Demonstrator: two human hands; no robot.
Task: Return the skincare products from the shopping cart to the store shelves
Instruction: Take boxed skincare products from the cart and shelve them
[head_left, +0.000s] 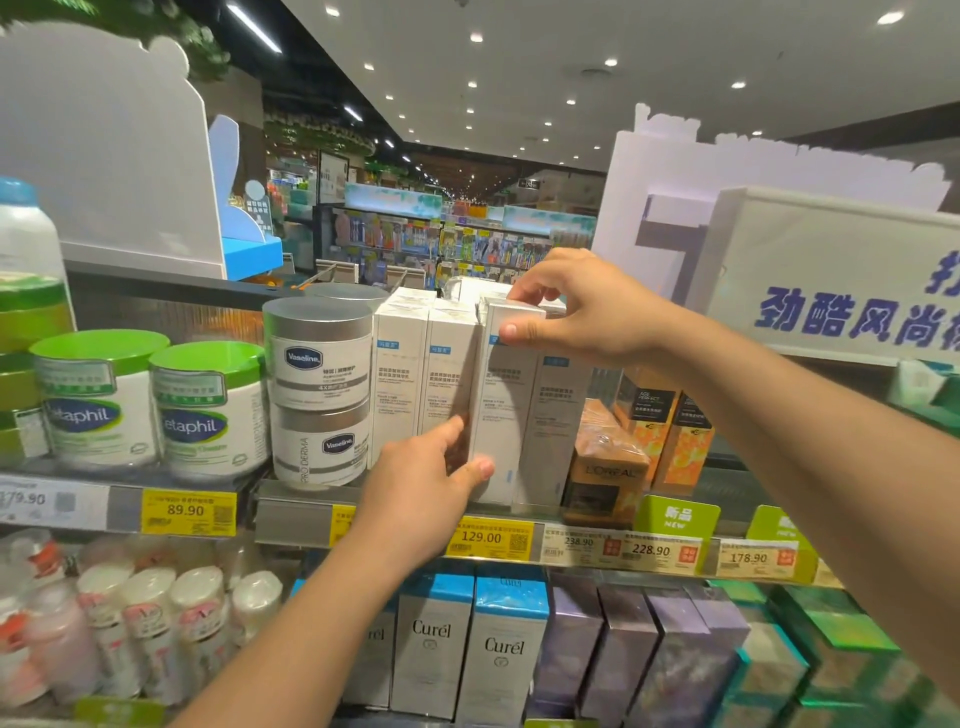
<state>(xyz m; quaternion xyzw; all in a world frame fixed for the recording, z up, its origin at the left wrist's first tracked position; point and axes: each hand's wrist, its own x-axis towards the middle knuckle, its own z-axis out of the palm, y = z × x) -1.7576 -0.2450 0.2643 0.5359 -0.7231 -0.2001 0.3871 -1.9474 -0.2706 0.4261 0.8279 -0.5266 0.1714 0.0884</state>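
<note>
Shelving box (501, 410) in the white row at 12 o'clock on shelf (395, 512) | right hand (576, 312) pinches its top, left hand (431, 480) grasps its base | next, likely: push flush, release.

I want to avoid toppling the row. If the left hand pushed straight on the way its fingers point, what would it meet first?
The left hand already grips the white box low down. Straight on, its fingers would probably press the neighbouring white box; depth is unclear.
</note>
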